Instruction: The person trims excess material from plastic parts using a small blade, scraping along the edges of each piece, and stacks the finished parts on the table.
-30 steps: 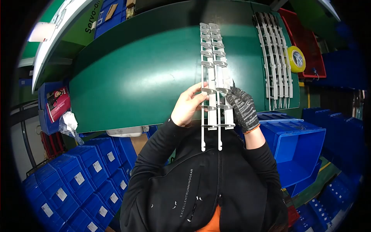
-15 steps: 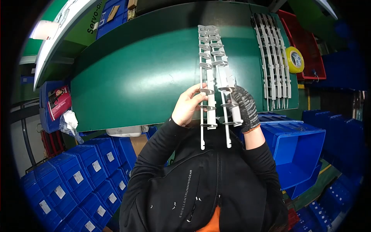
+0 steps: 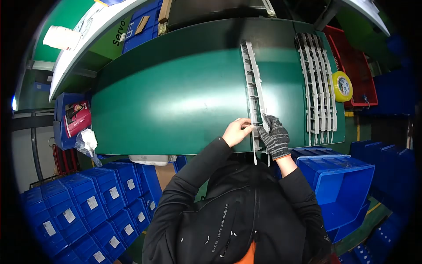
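A pair of long, grey-white slatted plastic strips (image 3: 252,81) stands close together over the green table, with narrow rod ends hanging past its near edge. Small crosspieces run along their length. My bare left hand (image 3: 238,132) pinches the near part from the left, thumb and fingers closed on it. From the right, my right hand (image 3: 275,138), in a dark grey knitted glove, has its fingers closed around the same near part. Where one strip ends and the other begins is hard to make out, and the glove hides some of the near end.
Several similar strips (image 3: 317,88) lie side by side on the right of the green table (image 3: 167,105). A yellow round dial-faced object (image 3: 341,86) and a red crate (image 3: 367,83) are beyond them. Blue bins (image 3: 343,176) stand at right, with stacked blue boxes (image 3: 92,193) at left.
The two strips were apart, one in each hand, with their loops facing up. Now they are together and turned, and both hands have come closer to each other.
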